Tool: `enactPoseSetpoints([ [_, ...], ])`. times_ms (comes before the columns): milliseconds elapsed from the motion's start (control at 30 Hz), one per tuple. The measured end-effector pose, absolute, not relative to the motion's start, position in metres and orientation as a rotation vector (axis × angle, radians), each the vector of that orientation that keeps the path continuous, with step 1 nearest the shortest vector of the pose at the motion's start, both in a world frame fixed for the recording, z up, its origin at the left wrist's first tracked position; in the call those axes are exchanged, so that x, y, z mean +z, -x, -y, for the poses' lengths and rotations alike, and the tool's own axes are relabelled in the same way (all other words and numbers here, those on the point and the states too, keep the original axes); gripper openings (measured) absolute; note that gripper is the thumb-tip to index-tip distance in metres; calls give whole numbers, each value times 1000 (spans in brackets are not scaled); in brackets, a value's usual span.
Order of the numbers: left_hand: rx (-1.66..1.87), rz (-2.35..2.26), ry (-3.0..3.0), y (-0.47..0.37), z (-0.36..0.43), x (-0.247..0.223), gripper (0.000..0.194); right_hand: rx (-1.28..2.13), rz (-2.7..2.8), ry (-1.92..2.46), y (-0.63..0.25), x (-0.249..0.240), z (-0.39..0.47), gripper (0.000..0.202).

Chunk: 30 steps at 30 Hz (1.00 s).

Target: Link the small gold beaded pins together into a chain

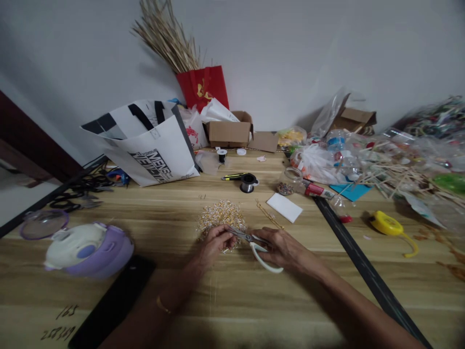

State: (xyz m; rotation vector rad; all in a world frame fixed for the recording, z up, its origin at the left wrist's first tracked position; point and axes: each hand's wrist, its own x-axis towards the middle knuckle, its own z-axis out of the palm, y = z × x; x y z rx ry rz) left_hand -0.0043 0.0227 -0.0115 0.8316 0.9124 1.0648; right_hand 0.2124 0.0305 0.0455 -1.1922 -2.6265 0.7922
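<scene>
My right hand (285, 247) grips a pair of scissors (264, 259) by its white handles. Its metal blades point left and reach the fingertips of my left hand (217, 241). Those left fingers are pinched together; what lies between them is too small to make out. Faint thin strands hang below that hand over the wood. Just beyond both hands sits a bushy cluster of gold and silver beads (221, 215), partly hidden by my left hand. A gold chain-like strand (267, 213) lies near my right hand, beside a white rectangular pad (284, 207).
A wire spool (247, 182) and a yellow-black cutter (234, 177) lie behind the beads. A purple-white container (90, 249) and a black phone-like slab (116, 300) are at left. A yellow tape measure (387, 224) and piled plastic bottles sit right. Bags and a cardboard box (229, 133) line the wall.
</scene>
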Motion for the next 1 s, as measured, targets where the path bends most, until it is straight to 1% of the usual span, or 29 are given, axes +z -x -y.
enactPoseSetpoints([
  [267,1059,-922,-816,4,-22,-13,23,770,2646,1152,-214,42,-32,35],
  [400,1074,-917,-816,4,-23,-15,23,698,2660,1119,-214,39,-31,30],
  [567,1067,-913,-823,4,-23,-17,23,617,2702,1152,-213,38,-29,29],
  [733,1054,-912,-871,4,-24,-16,22,627,2727,1115,-214,39,-27,29],
  [867,1018,-926,-889,4,-22,-12,22,612,2730,1126,-215,39,-25,23],
  [1000,991,-961,-931,4,-22,-11,21,612,2745,1151,-217,38,-24,22],
])
